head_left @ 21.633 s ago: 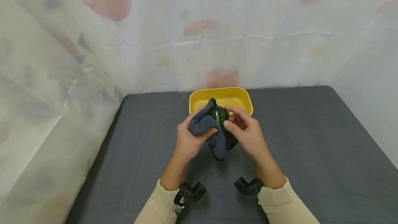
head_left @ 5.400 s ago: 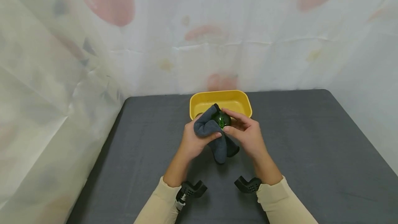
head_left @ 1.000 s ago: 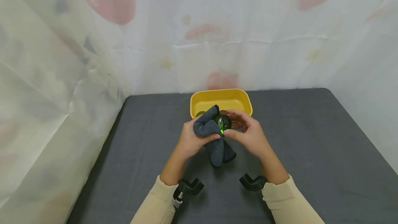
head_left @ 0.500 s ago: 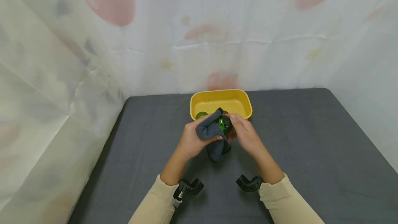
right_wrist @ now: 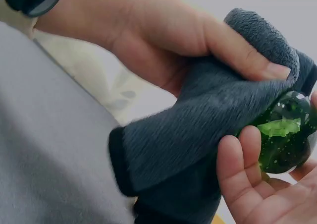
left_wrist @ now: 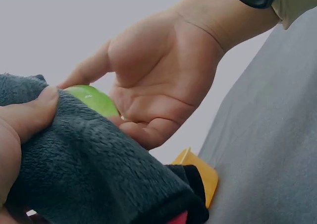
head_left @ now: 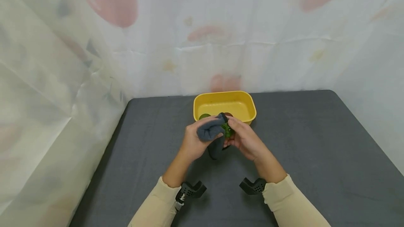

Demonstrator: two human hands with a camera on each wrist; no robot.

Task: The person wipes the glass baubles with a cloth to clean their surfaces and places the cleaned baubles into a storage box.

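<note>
Grey cloth [head_left: 210, 133] was gripped by the left hand [head_left: 195, 141] against the green glass ball [head_left: 227, 130], which the right hand [head_left: 246, 139] cupped with curled fingers.

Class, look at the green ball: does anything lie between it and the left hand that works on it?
Yes. A grey cloth lies between the left hand and the green ball; the right hand touches the ball bare.

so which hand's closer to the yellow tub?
Right, narrowly. The right hand cups the green ball just before the yellow tub; the left hand, gripping the grey cloth, sits farther back-left.
</note>
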